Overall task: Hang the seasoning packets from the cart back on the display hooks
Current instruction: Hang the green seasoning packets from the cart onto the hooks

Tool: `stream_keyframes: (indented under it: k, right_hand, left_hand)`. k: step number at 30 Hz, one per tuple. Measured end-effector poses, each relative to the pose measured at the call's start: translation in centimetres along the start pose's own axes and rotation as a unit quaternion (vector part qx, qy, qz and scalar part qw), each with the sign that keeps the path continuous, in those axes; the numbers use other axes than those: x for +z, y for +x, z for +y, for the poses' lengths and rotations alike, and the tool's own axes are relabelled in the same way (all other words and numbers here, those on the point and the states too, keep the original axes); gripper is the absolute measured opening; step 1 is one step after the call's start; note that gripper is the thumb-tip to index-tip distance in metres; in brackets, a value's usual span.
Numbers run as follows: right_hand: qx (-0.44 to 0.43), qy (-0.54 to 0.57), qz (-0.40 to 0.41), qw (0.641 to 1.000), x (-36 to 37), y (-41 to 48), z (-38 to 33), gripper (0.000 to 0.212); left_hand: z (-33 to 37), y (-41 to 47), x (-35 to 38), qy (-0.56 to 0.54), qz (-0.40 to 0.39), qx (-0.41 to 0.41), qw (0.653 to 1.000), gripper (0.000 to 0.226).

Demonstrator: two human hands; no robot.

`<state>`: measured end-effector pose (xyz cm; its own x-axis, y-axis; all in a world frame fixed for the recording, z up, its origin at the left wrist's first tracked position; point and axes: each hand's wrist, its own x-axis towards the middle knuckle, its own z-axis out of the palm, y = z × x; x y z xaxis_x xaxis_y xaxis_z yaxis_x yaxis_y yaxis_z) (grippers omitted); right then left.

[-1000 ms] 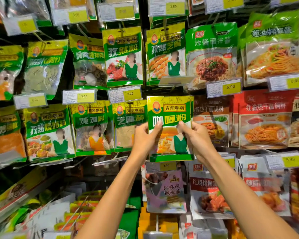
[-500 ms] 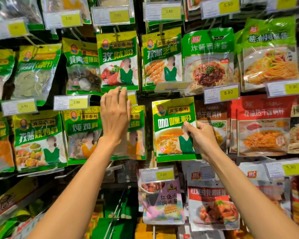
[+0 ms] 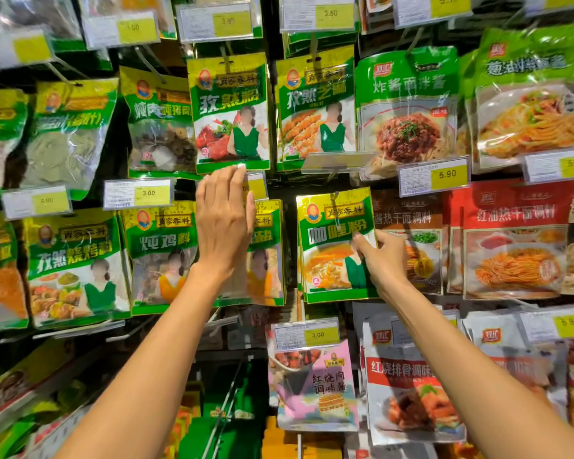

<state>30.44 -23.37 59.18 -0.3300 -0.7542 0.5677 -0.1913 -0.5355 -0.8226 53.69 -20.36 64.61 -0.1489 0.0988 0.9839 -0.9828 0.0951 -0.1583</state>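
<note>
A green and yellow curry seasoning packet (image 3: 328, 243) hangs at the middle of the display, slightly tilted, its top hole at a hook. My right hand (image 3: 383, 260) pinches its right edge between thumb and fingers. My left hand (image 3: 224, 220) is raised flat with straight fingers in front of the neighbouring packets (image 3: 267, 253) to the left, covering part of their price tag (image 3: 256, 188). Whether it touches them I cannot tell.
Rows of green seasoning packets (image 3: 229, 111) and red noodle sauce packets (image 3: 511, 240) hang all around on hooks with yellow price tags (image 3: 433, 176). An empty clear tag holder (image 3: 337, 160) juts out just above the curry packet. More packets (image 3: 312, 389) hang below.
My left hand let go of the curry packet and moved up and left, flat before the neighbouring packets. My right hand kept its hold; the packet rose slightly toward the hook.
</note>
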Motion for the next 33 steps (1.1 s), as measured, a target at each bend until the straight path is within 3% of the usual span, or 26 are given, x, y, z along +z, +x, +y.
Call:
stream_keyframes:
  k: [7,13,15,17,18,20,26,29,33]
  right_hand:
    - [0.018,-0.047,0.059,0.997,2.1,0.7,0.8,0.038]
    - [0.068,-0.066,0.046,0.994,2.8,1.2,0.9,0.051]
    - [0.064,-0.074,0.036,0.995,2.5,1.2,1.0,0.043]
    - [0.049,-0.076,0.024,0.996,1.7,0.8,0.8,0.013]
    - [0.036,-0.076,0.022,0.996,1.2,0.5,0.6,0.009]
    - [0.015,-0.075,0.03,0.997,0.0,-0.4,0.4,0.028]
    - [-0.024,-0.107,0.059,0.992,-7.0,-5.7,1.3,0.02]
    - [-0.015,-0.106,0.061,0.992,-12.8,-10.3,3.7,0.023]
    - [0.068,-0.131,0.094,0.985,-22.7,-18.4,8.2,0.02]
  left_hand:
    - [-0.3,0.0,-0.3,-0.007,-0.014,0.008,1.0,0.036]
    - [-0.4,0.1,-0.9,-0.02,-0.052,0.014,0.998,0.039]
    - [-0.6,0.2,-1.1,-0.021,-0.064,0.017,0.998,0.039]
    - [-0.6,0.3,-1.5,-0.023,-0.07,0.013,0.997,0.04]
    - [-0.5,0.2,-1.8,-0.025,-0.069,0.009,0.997,0.04]
    - [0.1,-0.3,-2.5,-0.034,-0.061,0.011,0.997,0.041]
    - [7.7,-4.7,-4.9,-0.15,-0.076,0.028,0.985,0.029]
    - [15.1,-9.4,-6.7,-0.306,-0.152,-0.063,0.938,0.02]
    - [26.8,-16.9,-10.1,-0.483,-0.322,-0.217,0.785,0.019]
